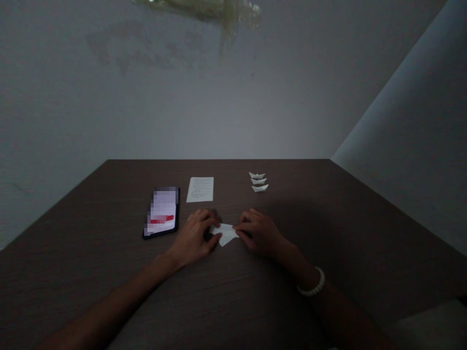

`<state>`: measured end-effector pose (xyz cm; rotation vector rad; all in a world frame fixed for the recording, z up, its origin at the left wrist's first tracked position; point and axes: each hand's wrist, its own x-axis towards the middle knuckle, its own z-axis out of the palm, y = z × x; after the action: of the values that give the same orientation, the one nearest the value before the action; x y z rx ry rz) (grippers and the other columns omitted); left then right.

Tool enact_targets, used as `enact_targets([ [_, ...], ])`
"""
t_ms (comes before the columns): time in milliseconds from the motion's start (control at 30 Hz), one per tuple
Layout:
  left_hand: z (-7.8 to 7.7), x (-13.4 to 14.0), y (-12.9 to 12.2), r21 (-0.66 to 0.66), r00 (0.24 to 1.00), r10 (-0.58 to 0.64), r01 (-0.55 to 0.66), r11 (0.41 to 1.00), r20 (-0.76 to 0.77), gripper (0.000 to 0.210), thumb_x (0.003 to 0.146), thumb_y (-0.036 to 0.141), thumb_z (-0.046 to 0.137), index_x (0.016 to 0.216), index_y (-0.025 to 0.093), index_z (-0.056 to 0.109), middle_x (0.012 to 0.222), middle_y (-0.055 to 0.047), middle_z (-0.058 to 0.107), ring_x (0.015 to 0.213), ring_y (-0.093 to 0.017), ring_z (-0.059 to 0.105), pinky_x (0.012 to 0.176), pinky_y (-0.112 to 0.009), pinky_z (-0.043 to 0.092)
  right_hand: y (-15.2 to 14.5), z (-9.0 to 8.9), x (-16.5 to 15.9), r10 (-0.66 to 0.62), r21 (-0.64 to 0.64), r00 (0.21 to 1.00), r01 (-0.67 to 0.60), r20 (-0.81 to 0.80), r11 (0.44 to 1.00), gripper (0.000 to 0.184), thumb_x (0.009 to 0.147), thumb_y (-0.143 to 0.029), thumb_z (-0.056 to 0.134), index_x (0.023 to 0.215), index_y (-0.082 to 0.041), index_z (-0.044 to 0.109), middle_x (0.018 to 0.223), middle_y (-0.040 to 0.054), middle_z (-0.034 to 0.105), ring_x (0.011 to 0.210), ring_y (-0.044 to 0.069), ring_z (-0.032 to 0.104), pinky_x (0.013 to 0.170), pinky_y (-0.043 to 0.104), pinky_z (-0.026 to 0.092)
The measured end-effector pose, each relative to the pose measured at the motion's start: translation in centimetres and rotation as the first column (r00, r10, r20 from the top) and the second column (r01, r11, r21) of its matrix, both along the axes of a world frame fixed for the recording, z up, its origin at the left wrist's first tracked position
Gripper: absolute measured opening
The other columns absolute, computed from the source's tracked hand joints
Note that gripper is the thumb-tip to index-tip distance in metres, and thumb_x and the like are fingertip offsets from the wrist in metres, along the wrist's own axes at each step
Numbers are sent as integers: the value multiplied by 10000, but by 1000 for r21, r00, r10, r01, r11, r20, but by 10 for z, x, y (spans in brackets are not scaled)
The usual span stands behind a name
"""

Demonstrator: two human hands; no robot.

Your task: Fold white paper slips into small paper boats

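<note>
Left hand (196, 235) and right hand (261, 233) pinching opposite ends of a folded paper (226, 235) (three boats (259, 182) lie beyond it).

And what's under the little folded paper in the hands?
Brown tabletop shows in front of and behind the folded paper, whose ends the left hand and right hand hold. The spot directly beneath is covered, so I can't see what's there.
</note>
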<state>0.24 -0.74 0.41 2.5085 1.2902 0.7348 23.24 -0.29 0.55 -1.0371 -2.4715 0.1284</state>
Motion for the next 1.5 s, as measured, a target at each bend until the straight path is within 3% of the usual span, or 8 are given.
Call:
enact_targets([
  [200,-4,-1,2,-13,1000,22,-22,1000,11,126,818,263,628,914,180,624,995,-66,576,957,-248,510,845,-413,421,2,-1,2,-48,-32,997,46,-67,998,102,843,-246,625,823,-178,697,869,45,575,823,163,498,754,298,410],
  [433,-3,-3,2,23,1000,-16,17,1000,-21,184,918,262,501,879,171,656,930,-74,593,908,-230,518,838,-389,422,1,3,5,-13,-77,997,7,-76,997,188,786,-315,696,920,-183,690,925,52,580,867,176,518,777,308,431],
  [633,2,-1,2,24,999,-49,49,999,-23,247,939,246,437,853,166,654,902,-77,613,884,-224,532,822,-378,435,2,2,2,-7,-18,998,6,-64,1000,53,824,-203,644,850,-189,688,886,41,593,840,164,514,757,290,418],
  [833,4,-1,-4,40,996,-75,73,997,45,228,888,347,535,1000,179,642,1048,-82,618,988,-243,542,914,-440,413,5,-2,1,-52,67,992,60,-112,996,86,857,-200,605,822,-192,684,850,37,591,815,157,509,736,277,412],
  [967,7,-2,-2,-53,985,13,-4,999,173,287,916,374,477,1081,171,594,1054,-89,622,984,-235,566,874,-418,453,4,-2,3,-29,162,991,50,-132,985,121,877,-199,578,835,-214,691,871,35,606,796,152,504,716,270,403],
  [1067,8,-3,0,-170,961,101,-58,984,257,346,877,395,530,1131,163,565,962,-69,640,879,-217,604,781,-375,491,3,0,4,-20,225,991,50,-132,973,146,890,-194,556,847,-224,692,883,34,617,784,152,496,710,269,404],
  [1200,11,-2,-1,-278,937,81,18,960,341,334,830,348,588,1117,177,573,855,-21,631,771,-175,607,702,-308,497,1,0,5,-30,260,988,68,-149,963,154,901,-209,543,888,-231,695,904,42,624,774,150,501,694,265,413],
  [1500,14,0,-3,-324,912,64,79,943,406,331,818,300,589,1122,170,574,737,9,598,692,-152,574,662,-288,478,0,-3,5,-26,320,973,100,-228,942,134,894,-215,566,914,-239,696,879,37,642,748,145,512,678,260,433],
])
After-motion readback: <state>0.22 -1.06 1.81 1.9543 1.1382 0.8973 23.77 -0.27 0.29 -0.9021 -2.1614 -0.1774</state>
